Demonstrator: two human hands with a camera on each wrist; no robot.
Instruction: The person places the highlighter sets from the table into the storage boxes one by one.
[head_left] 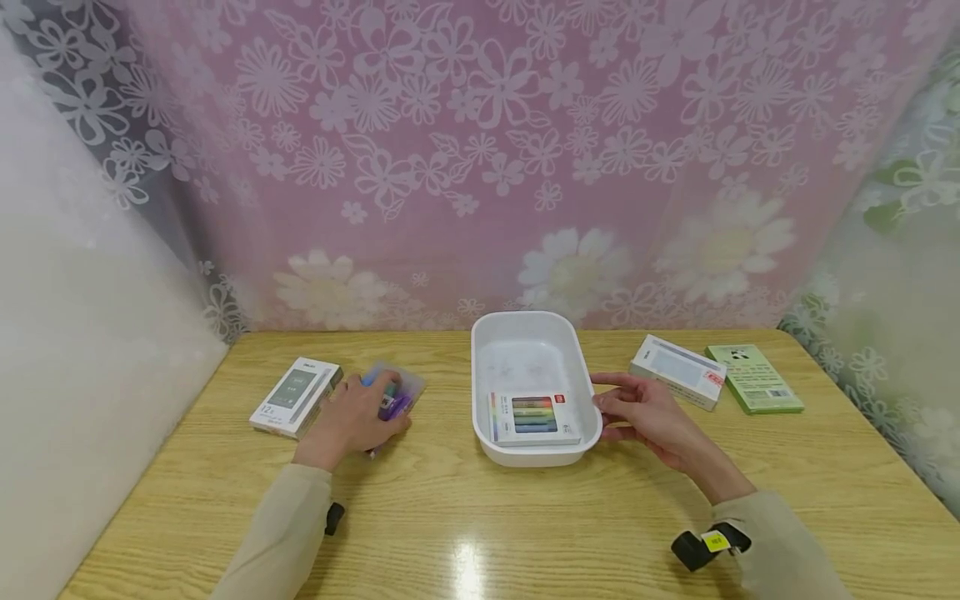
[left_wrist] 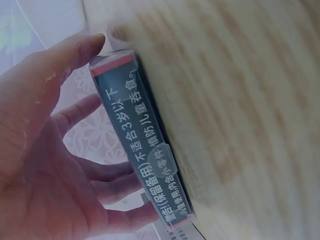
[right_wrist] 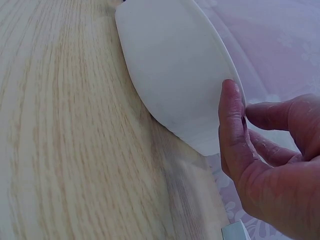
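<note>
On the left of the table my left hand (head_left: 356, 421) reaches over a flat clear pack (head_left: 412, 387) with purple and blue contents. In the left wrist view the pack's dark side (left_wrist: 140, 135) carries white Chinese print; the thumb stands near one corner, and fingertips pass behind the pack, out of sight. My right hand (head_left: 648, 412) pinches the right rim of a white plastic basin (head_left: 536, 458), with one finger (right_wrist: 230, 107) against its outer wall. Inside the basin's near end lies a white box (head_left: 534, 418) with a window of coloured sticks.
A white and grey box (head_left: 296, 396) marked 12 lies beside my left hand. Right of the basin are another white box (head_left: 678, 371) and a green box (head_left: 753, 379), their edges close together. A floral curtain (head_left: 450, 167) hangs behind the wooden table (head_left: 420, 517).
</note>
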